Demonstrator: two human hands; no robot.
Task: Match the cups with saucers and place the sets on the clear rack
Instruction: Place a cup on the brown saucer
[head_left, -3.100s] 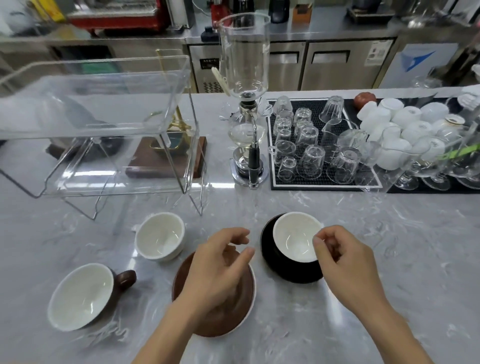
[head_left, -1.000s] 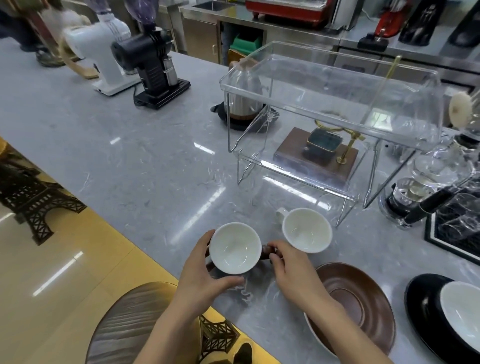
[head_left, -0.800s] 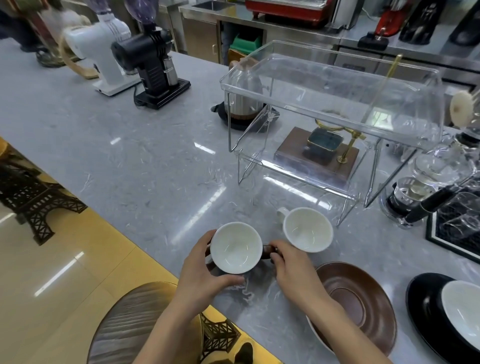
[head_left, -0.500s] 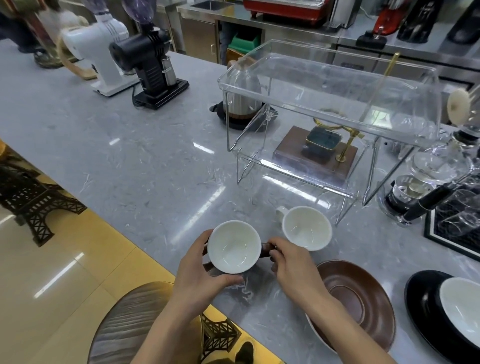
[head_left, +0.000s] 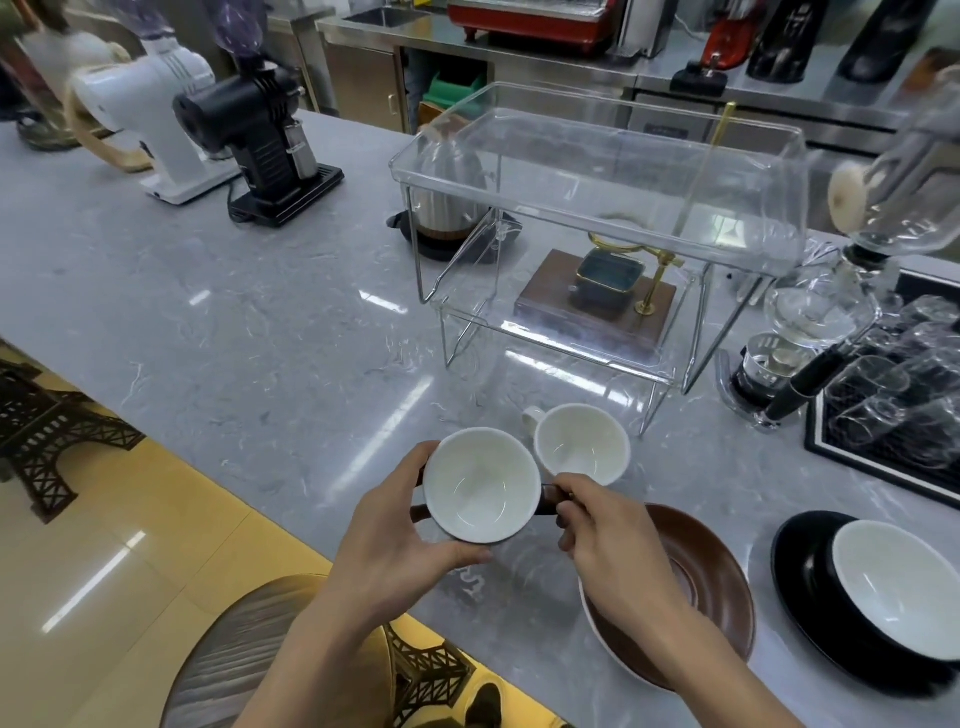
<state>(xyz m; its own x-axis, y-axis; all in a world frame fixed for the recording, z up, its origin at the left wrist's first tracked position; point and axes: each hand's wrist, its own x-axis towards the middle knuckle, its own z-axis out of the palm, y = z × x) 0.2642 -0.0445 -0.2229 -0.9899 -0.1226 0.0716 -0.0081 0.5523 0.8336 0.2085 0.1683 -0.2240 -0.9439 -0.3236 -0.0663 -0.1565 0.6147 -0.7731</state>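
Both hands hold a brown cup (head_left: 480, 483) with a white inside, a little above the counter's near edge. My left hand (head_left: 400, 540) cups its body from the left. My right hand (head_left: 608, 540) pinches its dark handle on the right. A brown saucer (head_left: 711, 582) lies bare just right of my right hand, partly hidden by the wrist. A white cup (head_left: 582, 441) stands behind the held cup. At the right edge a white-lined cup (head_left: 898, 592) sits on a black saucer (head_left: 800, 566). The clear two-tier rack (head_left: 597, 171) stands behind the cups.
A wooden base with a brass stand (head_left: 602, 296) shows through the rack's lower tier, and a kettle (head_left: 447, 208) sits behind it. A siphon brewer (head_left: 810, 322) and a mat of glasses (head_left: 904, 395) stand to the right. Two grinders (head_left: 249, 130) are at the far left.
Since 3.1 s ago my view swung left and both hands took hold of the brown cup. In the last second the cup has risen slightly and shifted a little toward the brown saucer.
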